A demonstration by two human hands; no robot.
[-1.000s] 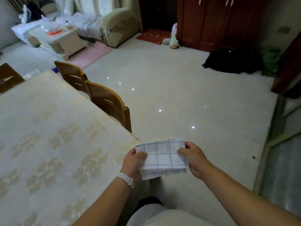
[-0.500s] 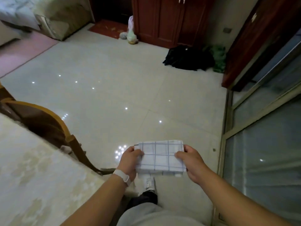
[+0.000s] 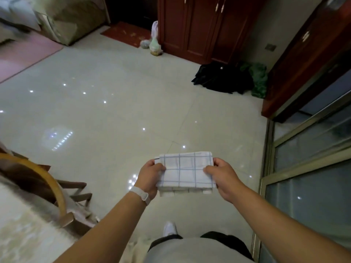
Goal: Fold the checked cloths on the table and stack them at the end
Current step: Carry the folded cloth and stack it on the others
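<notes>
A folded white cloth with blue checks (image 3: pixel 185 170) is held in the air over the tiled floor, in front of my body. My left hand (image 3: pixel 151 176) grips its left edge, thumb on top, with a white wristband on that wrist. My right hand (image 3: pixel 221 174) grips its right edge the same way. The cloth is a thick rectangle of several layers, and its lower edges show beneath. The table with its pale patterned cover (image 3: pixel 20 224) shows only as a corner at the lower left, apart from the cloth.
A wooden chair (image 3: pixel 47 185) stands against the table at the left. A glass sliding door with a metal frame (image 3: pixel 303 168) runs along the right. Dark and green bundles (image 3: pixel 228 78) lie by a red-brown cabinet (image 3: pixel 199 25). Bags (image 3: pixel 154 42) sit near a doormat.
The view has swung right, away from the table, which has slid to the lower left. The folded cloth stays held between both hands in front of me.
</notes>
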